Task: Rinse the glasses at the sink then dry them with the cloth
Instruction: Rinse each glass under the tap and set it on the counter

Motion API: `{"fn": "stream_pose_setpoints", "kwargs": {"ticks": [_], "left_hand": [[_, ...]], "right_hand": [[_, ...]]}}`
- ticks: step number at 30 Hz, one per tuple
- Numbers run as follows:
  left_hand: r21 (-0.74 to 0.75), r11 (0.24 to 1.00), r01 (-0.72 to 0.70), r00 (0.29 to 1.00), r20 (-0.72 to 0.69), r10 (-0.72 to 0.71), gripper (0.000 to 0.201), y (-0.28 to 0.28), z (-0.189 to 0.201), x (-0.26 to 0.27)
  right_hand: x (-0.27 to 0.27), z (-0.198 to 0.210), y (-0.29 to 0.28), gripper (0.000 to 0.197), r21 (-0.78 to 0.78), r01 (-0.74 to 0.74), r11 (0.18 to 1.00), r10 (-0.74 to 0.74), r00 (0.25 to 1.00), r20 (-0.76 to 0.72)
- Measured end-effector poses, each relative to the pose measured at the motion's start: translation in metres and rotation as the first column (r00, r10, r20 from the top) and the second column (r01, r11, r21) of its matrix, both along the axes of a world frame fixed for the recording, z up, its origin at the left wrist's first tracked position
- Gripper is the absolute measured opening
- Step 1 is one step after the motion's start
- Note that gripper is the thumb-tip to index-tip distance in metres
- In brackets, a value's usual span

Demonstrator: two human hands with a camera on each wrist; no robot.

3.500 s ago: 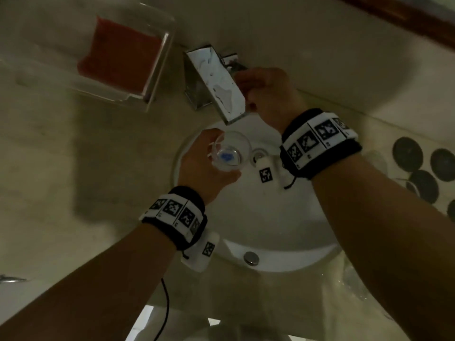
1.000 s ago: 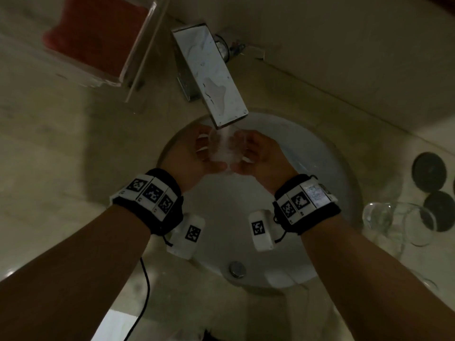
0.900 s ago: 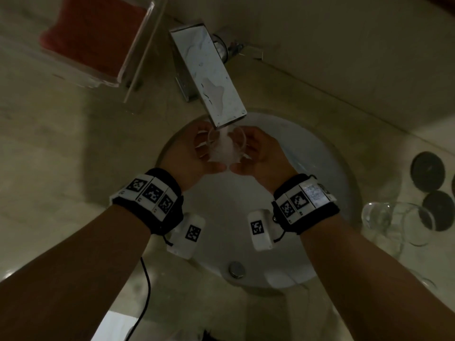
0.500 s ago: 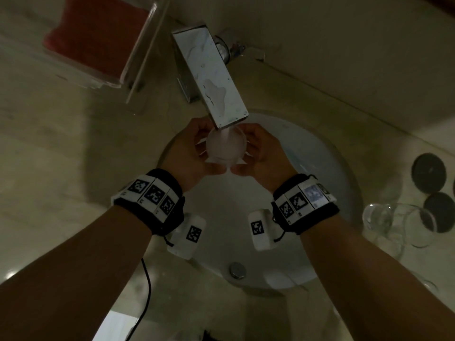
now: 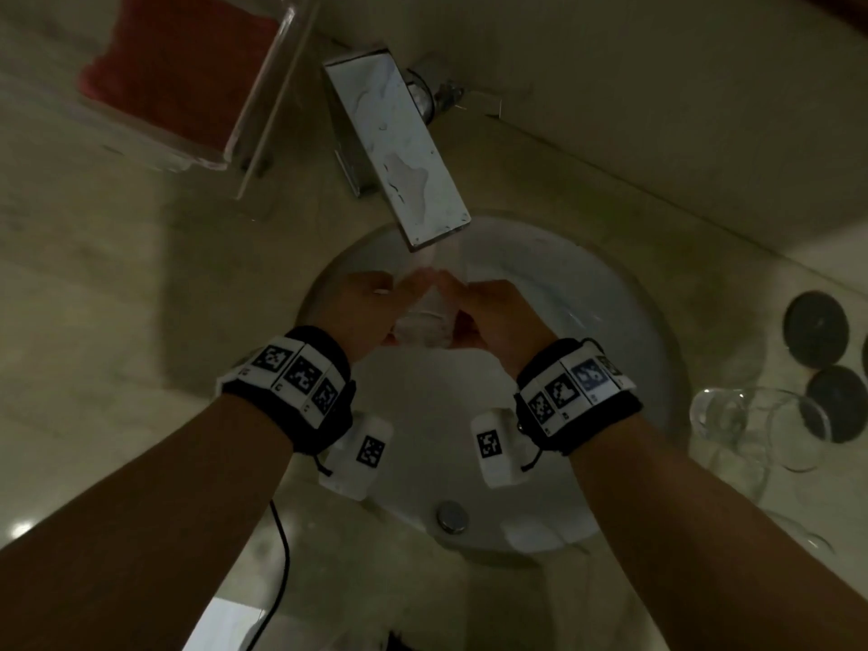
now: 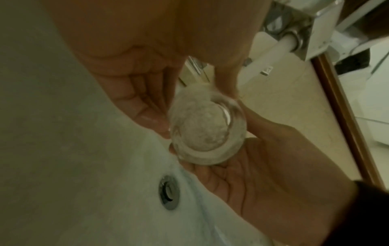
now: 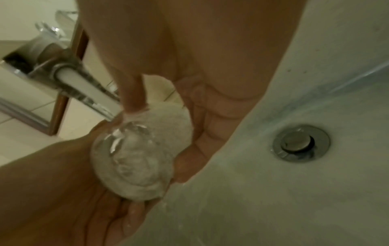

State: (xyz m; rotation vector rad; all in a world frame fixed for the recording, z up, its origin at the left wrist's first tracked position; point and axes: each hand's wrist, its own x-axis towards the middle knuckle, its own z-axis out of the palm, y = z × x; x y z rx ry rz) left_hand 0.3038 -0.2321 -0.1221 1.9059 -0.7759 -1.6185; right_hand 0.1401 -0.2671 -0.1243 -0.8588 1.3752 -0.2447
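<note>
A clear glass (image 5: 425,317) is held between both hands over the white sink (image 5: 624,321), in the water falling from the tap (image 5: 399,143). My left hand (image 5: 361,307) grips its left side, with the fingers (image 6: 143,103) curled on one side and the thumb on the other. My right hand (image 5: 493,317) grips the right side of the glass (image 7: 134,159), the fingers (image 7: 202,126) wrapped round it. The wet, foamy base of the glass (image 6: 207,131) faces the left wrist camera. A red cloth (image 5: 174,63) lies in a clear tray at the top left.
Two more clear glasses (image 5: 761,429) stand on the counter right of the basin, near dark round coasters (image 5: 817,328). The drain (image 6: 169,192) is in the basin floor below the hands. A black cable (image 5: 282,556) hangs by the left forearm.
The right hand came off the tap handle and joined the left on the glass. Over the last half second both hands and the glass moved slightly toward me under the stream.
</note>
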Motion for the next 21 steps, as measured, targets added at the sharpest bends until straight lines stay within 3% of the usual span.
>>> {"fn": "stream_pose_setpoints", "kwargs": {"ticks": [3, 8, 12, 14, 16, 18, 21], "left_hand": [[0.074, 0.997, -0.018, 1.000, -0.020, 0.019, 0.071, 0.001, -0.003, -0.002], [0.084, 0.994, -0.075, 0.992, -0.099, 0.083, 0.052, -0.002, -0.002, -0.002], [-0.022, 0.998, -0.057, 0.995, -0.081, 0.055, 0.054, -0.003, 0.002, 0.005], [-0.127, 0.991, -0.035, 0.992, -0.121, 0.020, 0.045, -0.002, 0.007, 0.007], [-0.172, 0.985, -0.011, 0.986, -0.166, -0.018, 0.060, 0.001, 0.009, 0.007], [-0.199, 0.979, 0.031, 0.991, -0.123, -0.057, 0.073, 0.002, 0.009, 0.006], [-0.249, 0.968, -0.011, 0.988, -0.149, -0.027, 0.072, 0.002, 0.009, 0.005]], "right_hand": [[0.005, -0.004, 0.002, 0.076, -0.030, -0.049, 0.998, 0.045, 0.993, -0.110], [0.002, 0.007, 0.002, 0.043, -0.002, 0.035, 0.999, -0.035, 0.999, 0.039], [-0.004, 0.010, 0.002, 0.025, -0.069, 0.058, 0.996, -0.051, 0.994, 0.094], [-0.006, 0.009, 0.003, 0.039, -0.153, 0.038, 0.987, -0.026, 0.997, 0.079], [-0.008, 0.011, 0.003, 0.049, -0.177, 0.024, 0.984, -0.006, 0.995, 0.101], [-0.009, 0.015, 0.001, 0.056, -0.184, 0.003, 0.983, 0.025, 0.988, 0.149], [-0.012, 0.021, -0.003, 0.066, -0.189, -0.011, 0.982, 0.044, 0.984, 0.171]]}}
